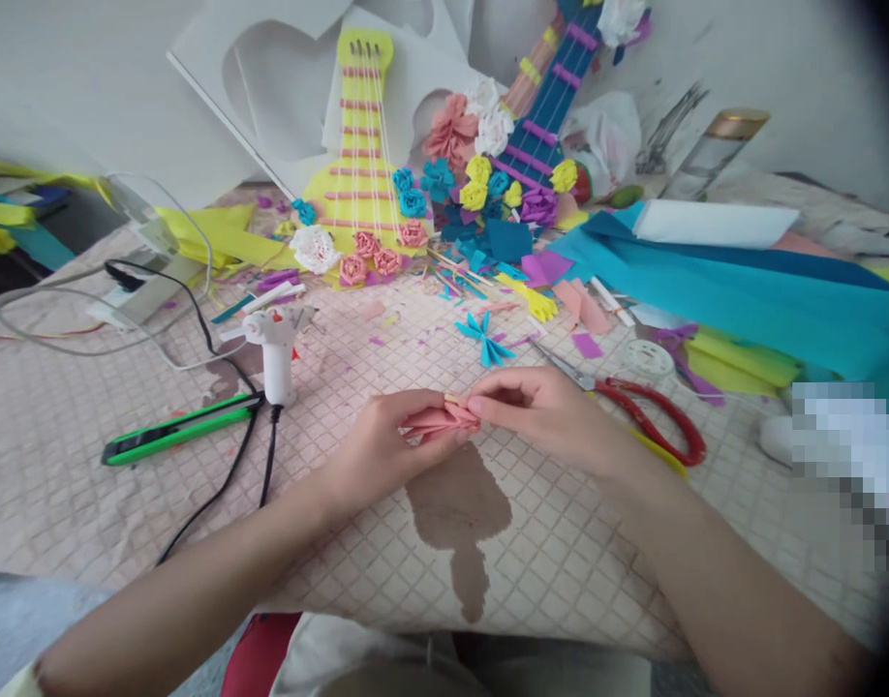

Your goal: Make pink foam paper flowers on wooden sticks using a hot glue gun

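Note:
My left hand (378,440) and my right hand (542,411) meet over the middle of the quilted pink cloth (88,465). Both pinch a folded piece of pink paper (444,418) between their fingertips, the left from below, the right from the right end. A small wooden stick tip shows at the top of the pink paper. Just to the right of my right hand lie red-handled scissors (644,411). A blue paper bow (482,337) lies on the cloth beyond my hands.
A white glue gun (274,348) stands to the left with its black cord, beside a green utility knife (175,431). At the back lean a yellow foam guitar (361,165) and a blue one (546,126) with paper flowers. Teal sheets (742,290) spread at right. A dark stain (455,513) marks the cloth.

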Demonstrator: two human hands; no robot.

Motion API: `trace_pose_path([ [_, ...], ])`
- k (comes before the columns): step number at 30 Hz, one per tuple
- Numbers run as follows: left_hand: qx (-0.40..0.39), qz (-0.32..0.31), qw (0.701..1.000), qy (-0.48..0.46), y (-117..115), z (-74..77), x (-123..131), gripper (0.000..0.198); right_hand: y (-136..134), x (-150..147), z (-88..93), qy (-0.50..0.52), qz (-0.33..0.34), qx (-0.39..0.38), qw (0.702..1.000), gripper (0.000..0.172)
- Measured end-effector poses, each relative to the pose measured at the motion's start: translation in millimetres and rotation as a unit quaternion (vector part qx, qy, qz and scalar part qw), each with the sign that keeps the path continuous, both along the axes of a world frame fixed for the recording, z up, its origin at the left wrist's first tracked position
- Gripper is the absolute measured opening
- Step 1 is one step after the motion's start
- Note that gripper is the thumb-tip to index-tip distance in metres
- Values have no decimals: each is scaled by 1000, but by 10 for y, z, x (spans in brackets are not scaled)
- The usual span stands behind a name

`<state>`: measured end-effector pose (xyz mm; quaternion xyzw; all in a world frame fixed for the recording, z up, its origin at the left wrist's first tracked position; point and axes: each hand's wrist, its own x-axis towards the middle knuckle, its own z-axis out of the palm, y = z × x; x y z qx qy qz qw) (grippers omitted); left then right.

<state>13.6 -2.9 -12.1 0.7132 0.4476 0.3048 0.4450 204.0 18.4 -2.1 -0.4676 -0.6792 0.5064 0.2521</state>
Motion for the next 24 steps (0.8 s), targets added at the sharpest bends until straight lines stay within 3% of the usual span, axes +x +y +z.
trace_pose_path([
  [11,72,-6,994,79,-3,69,-51,24,-10,-9,32,-18,-1,35,999,19],
  [17,42,71,996,21,33,72,-51,24,-14,-16,50,-48,11,53,997,26],
  [24,52,93,994,27,46,50,-25,17,-35,-32,41,-48,11,63,997,23],
])
